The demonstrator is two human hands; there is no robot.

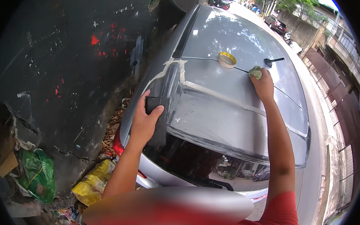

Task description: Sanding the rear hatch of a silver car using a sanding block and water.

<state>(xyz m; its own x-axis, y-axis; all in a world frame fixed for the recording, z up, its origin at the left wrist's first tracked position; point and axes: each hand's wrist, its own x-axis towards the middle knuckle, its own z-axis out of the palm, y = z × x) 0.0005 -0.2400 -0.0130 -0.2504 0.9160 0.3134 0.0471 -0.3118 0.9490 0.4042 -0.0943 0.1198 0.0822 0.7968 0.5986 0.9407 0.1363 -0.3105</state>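
In front of me is the rear of a silver car, its roof dull and streaked with grey marks near the back edge. My left hand grips a flat black rectangular block at the roof's rear left corner, thumb over its edge. My right hand is closed on a crumpled pale green cloth, touching the roof at centre right. Masking tape borders the dull section. A roll of tape stands on the roof, with a black roof antenna to its right.
A dark, chipped wall runs close along the car's left side. Yellow and green plastic bags lie among rubbish at its foot. The rear window is below my hands. A parked dark car stands farther up the road.
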